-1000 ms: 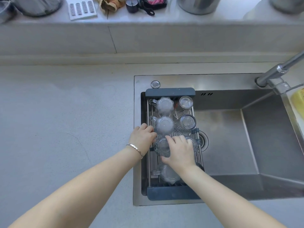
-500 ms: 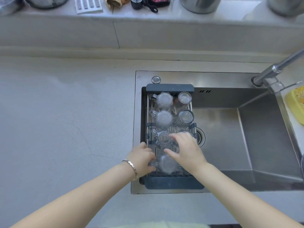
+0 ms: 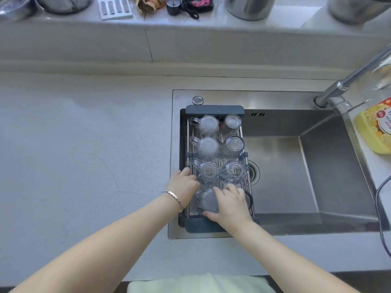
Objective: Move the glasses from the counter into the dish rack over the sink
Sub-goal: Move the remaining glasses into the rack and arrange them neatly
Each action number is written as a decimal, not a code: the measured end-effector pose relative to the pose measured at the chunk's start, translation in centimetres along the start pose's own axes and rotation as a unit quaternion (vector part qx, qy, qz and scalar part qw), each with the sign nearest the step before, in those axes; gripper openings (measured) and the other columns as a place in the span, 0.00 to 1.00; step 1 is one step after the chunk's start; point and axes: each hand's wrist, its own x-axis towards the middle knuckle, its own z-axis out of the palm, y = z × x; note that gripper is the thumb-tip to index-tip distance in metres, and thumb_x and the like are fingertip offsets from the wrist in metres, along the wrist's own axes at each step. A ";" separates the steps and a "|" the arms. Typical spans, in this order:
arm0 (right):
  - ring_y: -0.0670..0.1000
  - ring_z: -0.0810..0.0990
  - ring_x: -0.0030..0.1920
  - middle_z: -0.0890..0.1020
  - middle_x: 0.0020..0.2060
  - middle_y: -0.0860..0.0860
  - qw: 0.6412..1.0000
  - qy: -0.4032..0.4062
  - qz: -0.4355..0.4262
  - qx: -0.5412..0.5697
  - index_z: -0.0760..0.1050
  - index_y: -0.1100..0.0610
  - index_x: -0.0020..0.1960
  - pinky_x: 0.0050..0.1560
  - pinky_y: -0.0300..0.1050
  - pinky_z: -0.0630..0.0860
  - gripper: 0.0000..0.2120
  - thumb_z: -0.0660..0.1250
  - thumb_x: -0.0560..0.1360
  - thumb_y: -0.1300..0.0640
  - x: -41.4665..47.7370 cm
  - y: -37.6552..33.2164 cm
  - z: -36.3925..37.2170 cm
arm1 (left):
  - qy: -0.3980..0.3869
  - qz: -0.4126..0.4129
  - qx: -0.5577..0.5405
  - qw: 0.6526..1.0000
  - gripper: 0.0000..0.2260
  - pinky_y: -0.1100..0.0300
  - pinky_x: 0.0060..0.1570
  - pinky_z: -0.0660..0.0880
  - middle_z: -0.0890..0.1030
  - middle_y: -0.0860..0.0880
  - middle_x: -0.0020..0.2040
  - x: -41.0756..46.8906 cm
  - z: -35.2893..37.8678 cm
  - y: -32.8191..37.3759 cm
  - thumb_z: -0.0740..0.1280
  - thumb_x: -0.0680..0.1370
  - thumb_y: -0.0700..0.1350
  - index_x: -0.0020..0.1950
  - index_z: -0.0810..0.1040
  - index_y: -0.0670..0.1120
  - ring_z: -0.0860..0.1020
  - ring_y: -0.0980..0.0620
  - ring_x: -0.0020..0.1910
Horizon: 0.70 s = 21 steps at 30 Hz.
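Note:
A dark grey dish rack spans the left end of the steel sink. Several clear glasses stand upside down in it in two columns, among them a handled glass at the far end and a ribbed tumbler. The nearest glass sits at the rack's near left. My left hand touches its left side by the rack's left rail. My right hand curls over its right side, thumb at its near edge. Both hands hold this glass.
A tap arches over the sink from the back right. A yellow detergent bottle stands on the right rim, with a black cable below it. Pots and small items line the back ledge. Grey counter stretches to the left.
Both hands have drawn back from the middle glasses to the nearest glass at the rack's near end. My right hand now covers its right side.

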 end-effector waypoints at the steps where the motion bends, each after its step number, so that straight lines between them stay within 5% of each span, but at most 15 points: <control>1: 0.54 0.67 0.63 0.78 0.57 0.54 1.000 0.007 0.003 -0.002 0.64 0.56 0.67 0.60 0.50 0.61 0.34 0.64 0.68 0.37 0.1 -0.3 0.2 | -0.006 -0.005 0.000 1.000 0.10 0.55 0.53 0.66 0.78 0.47 0.54 0.0 0.0 -0.3 0.62 0.76 0.37 0.55 0.78 0.44 0.68 0.46 0.59; 7: 0.56 0.81 0.45 0.83 0.35 0.53 0.996 0.077 0.042 0.004 0.80 0.59 0.49 0.44 0.46 0.76 0.32 0.76 0.55 0.37 0.0 -1.8 -0.2 | 0.013 -0.032 -0.088 0.996 0.18 0.56 0.58 0.67 0.75 0.53 0.64 -0.9 0.4 -1.0 0.58 0.78 0.39 0.66 0.71 0.51 0.67 0.47 0.62; 11: 0.54 0.69 0.63 0.80 0.55 0.53 0.996 0.037 0.015 0.074 0.69 0.58 0.65 0.62 0.50 0.63 0.33 0.67 0.68 0.38 -0.3 -0.7 -0.3 | -0.014 -0.009 -0.146 0.989 0.22 0.54 0.62 0.67 0.70 0.54 0.70 -1.9 0.0 -0.3 0.59 0.75 0.42 0.70 0.67 0.51 0.66 0.47 0.64; 16: 0.54 0.73 0.61 0.77 0.59 0.53 0.974 0.100 0.068 0.194 0.71 0.55 0.64 0.60 0.46 0.67 0.26 0.72 0.69 0.51 -2.4 4.7 -4.0 | -0.017 -0.009 -0.152 0.988 0.28 0.52 0.68 0.62 0.65 0.51 0.73 -2.6 -0.2 1.1 0.62 0.73 0.51 0.72 0.61 0.50 0.62 0.48 0.70; 21: 0.52 0.72 0.62 0.68 0.64 0.48 0.976 -0.068 0.094 0.182 0.61 0.46 0.70 0.57 0.46 0.71 0.36 0.72 0.66 0.48 -2.4 6.0 -4.0 | -0.027 -0.017 -0.108 0.994 0.32 0.52 0.66 0.63 0.67 0.50 0.70 -2.5 -0.2 2.4 0.65 0.73 0.57 0.73 0.59 0.51 0.65 0.49 0.69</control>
